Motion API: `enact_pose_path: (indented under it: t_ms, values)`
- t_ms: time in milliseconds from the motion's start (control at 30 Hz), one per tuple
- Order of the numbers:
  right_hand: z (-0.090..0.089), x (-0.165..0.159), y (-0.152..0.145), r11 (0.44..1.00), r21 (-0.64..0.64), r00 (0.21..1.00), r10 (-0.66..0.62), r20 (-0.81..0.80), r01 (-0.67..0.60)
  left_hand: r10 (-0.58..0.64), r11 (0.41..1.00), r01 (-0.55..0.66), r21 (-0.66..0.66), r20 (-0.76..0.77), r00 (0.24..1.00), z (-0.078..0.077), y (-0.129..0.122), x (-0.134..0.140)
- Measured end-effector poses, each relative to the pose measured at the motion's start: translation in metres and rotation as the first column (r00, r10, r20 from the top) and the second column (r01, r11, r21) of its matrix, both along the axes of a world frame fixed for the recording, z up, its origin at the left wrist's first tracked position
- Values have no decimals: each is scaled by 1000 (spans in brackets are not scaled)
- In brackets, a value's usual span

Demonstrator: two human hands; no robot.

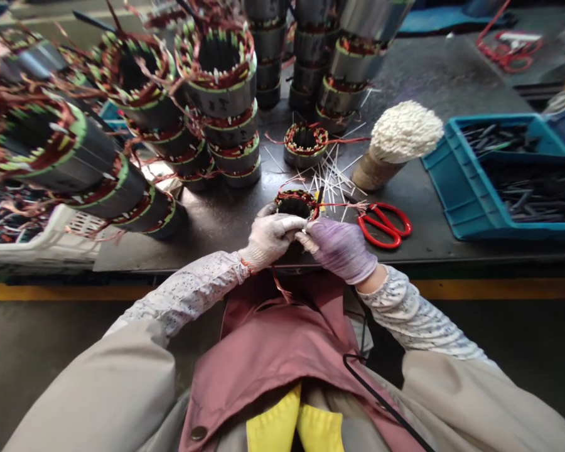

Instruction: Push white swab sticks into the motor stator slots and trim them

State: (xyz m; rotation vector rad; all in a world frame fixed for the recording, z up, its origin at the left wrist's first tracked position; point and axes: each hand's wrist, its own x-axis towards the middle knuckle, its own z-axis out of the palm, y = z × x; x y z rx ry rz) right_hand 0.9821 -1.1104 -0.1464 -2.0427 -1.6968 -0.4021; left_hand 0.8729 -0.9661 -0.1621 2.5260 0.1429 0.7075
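Observation:
A motor stator (295, 202) with copper windings and red leads stands near the table's front edge, between my hands. My left hand (269, 235), in a white knit glove, is closed round its near left side, with thumb and finger reaching across the front rim. My right hand (343, 248), in a purple glove with pale fingertips, pinches at the near right rim, close against the left fingertips. What sits in that pinch is hidden. Copper lead ends (282, 285) hang below the stator. Red-handled scissors (385, 225) lie just right of it, near a lead with frayed ends.
Thin white sticks (334, 179) lie scattered behind the stator, near another small stator (306, 145). A bundle of white cords (405, 132) stands in a brown holder. Stacked stators (228, 119) crowd the left and back. A blue bin (475, 188) of dark pieces stands right, a white basket (51, 235) left.

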Motion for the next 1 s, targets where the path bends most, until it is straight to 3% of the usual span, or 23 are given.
enact_pose_path:
  t_ms: [67, 167, 267, 400, 500, 600, 700, 733, 767, 833, 867, 900, 933, 1000]
  values:
    - [-13, 2, -1, 994, 103, 993, 36, -110, -25, 32, 999, -31, -30, 34, 999, -3, -1, 1]
    - [-32, 0, -1, 971, 230, 973, -5, -232, 60, 44, 999, -42, -25, 89, 995, -6, -1, 2]
    - [-40, -5, 1, 951, 273, 975, -92, -200, 146, -9, 1000, 9, 7, 76, 997, -5, 1, 2]
    - [-27, -4, 4, 968, 218, 992, -129, 4, 125, -51, 998, 52, 43, -22, 998, -2, 4, 2]
    - [-9, 3, 0, 989, 148, 996, -1, 90, -13, -34, 998, 36, 51, -49, 998, 1, 6, 0]
    - [5, 6, -17, 985, 124, 992, 126, -12, -124, -63, 996, 69, 57, -95, 993, 6, 6, -4]
    - [12, -4, -33, 971, 235, 947, 107, -303, -34, -86, 988, 107, 111, -181, 980, 10, 6, -7]
    - [13, -11, -35, 958, 285, 876, 113, -469, 29, -78, 986, 108, 131, -213, 974, 11, 7, -6]
    - [13, -18, -35, 950, 302, 745, 145, -651, 80, -65, 984, 103, 145, -244, 968, 12, 7, -5]
    - [16, -29, -31, 962, 253, 330, 207, -921, 101, -44, 983, 95, 160, -297, 954, 15, 9, -1]
    - [19, -32, -27, 970, 227, 120, 216, -969, 87, -42, 982, 98, 162, -319, 947, 16, 9, 2]
    - [22, -31, -22, 971, 222, -39, 226, -973, 86, -47, 980, 109, 167, -338, 940, 18, 9, 4]
    - [26, -26, -15, 964, 236, -134, 251, -959, 120, -49, 976, 120, 181, -357, 933, 21, 7, 5]
    - [34, -9, 1, 923, 272, -184, 327, -927, 271, -62, 955, 170, 242, -398, 915, 29, 3, 6]
